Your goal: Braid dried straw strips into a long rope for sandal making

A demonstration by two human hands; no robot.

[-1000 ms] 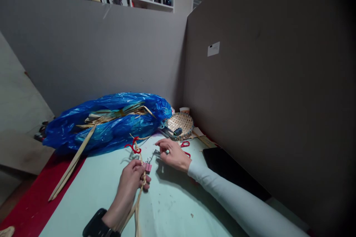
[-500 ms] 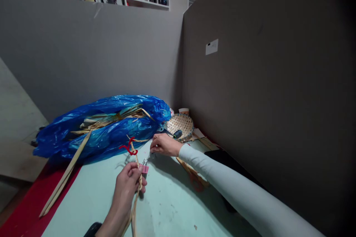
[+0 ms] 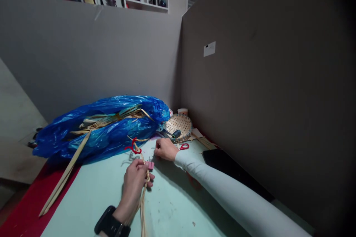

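My left hand (image 3: 135, 179) is closed around a thin braided straw cord (image 3: 147, 177), whose loose strands trail toward the near edge. A pink binder clip (image 3: 151, 165) with wire handles sits against the braid by my left fingertips. A red fuzzy twist (image 3: 135, 149) is looped about the braid's far end. My right hand (image 3: 166, 149) hovers just right of the clip, thumb and fingers pinched together; what they hold, if anything, is too small to make out. Red-handled scissors (image 3: 184, 146) lie right behind that hand.
A blue plastic bag (image 3: 111, 139) with straw bundles spreads along the back left, long strips (image 3: 68, 176) hanging from it. A woven basket (image 3: 180, 123), with a dark-handled tool across it, stands in the corner. A black flat object (image 3: 222, 166) lies beyond my right forearm.
My left hand has shifted right and slightly up with the braid and clip. My right hand has moved slightly right, its fingers still pinched. The scissors' red handle now shows.
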